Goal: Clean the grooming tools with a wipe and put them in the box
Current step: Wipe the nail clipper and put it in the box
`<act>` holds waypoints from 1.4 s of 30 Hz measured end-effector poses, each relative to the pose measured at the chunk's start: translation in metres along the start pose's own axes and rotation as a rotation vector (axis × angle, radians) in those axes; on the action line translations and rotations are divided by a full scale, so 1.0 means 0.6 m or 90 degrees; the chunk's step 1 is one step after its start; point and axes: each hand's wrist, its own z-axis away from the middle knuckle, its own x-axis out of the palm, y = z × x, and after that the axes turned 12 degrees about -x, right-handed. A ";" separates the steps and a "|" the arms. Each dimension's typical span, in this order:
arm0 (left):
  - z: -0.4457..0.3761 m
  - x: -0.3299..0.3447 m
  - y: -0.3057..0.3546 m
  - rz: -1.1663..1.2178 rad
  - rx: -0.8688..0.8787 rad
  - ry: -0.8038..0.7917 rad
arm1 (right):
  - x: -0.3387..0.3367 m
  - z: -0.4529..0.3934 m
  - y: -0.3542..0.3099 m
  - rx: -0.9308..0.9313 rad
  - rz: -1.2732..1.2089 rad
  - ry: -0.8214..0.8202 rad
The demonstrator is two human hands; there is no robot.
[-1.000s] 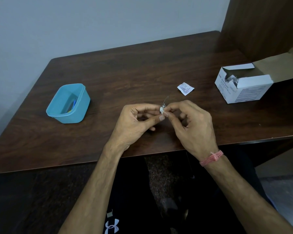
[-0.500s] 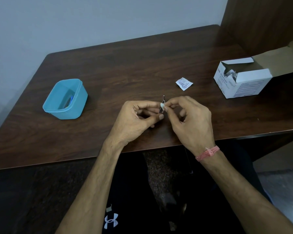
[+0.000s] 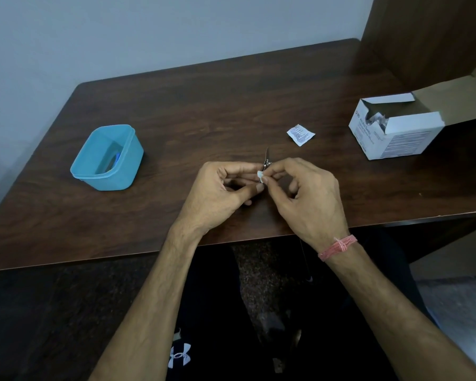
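Both hands meet over the front middle of the bench. The right hand has its fingers curled in, pinching a small white wipe around a thin metal grooming tool. The left hand is curled too, thumb and fingertips right against the wipe and the tool's lower end, which is buried between the two hands, so what kind of tool it is can't really be made out. Only its pointed tip sticks up. One blue box sits well to the left with something blue inside, mostly hidden by its wall. One torn white sachet lies just beyond the hands. One open white carton is at the right, its flap cut off by the edge.
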 end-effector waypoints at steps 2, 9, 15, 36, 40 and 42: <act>0.001 -0.001 0.001 0.001 0.002 -0.006 | -0.001 -0.001 0.001 0.015 -0.002 0.022; 0.002 -0.002 0.000 0.014 -0.008 -0.009 | 0.000 -0.001 0.003 0.006 -0.009 -0.021; 0.003 0.000 0.002 0.028 -0.006 0.000 | -0.001 -0.002 0.004 0.011 -0.016 -0.053; -0.004 0.002 -0.007 0.034 -0.009 0.063 | -0.018 -0.036 0.032 -0.149 -0.021 -0.189; -0.002 0.001 -0.003 0.018 -0.008 0.052 | -0.014 -0.038 0.038 -0.119 -0.045 -0.175; -0.001 0.001 -0.003 0.011 -0.005 0.038 | -0.012 -0.037 0.041 -0.125 -0.043 -0.160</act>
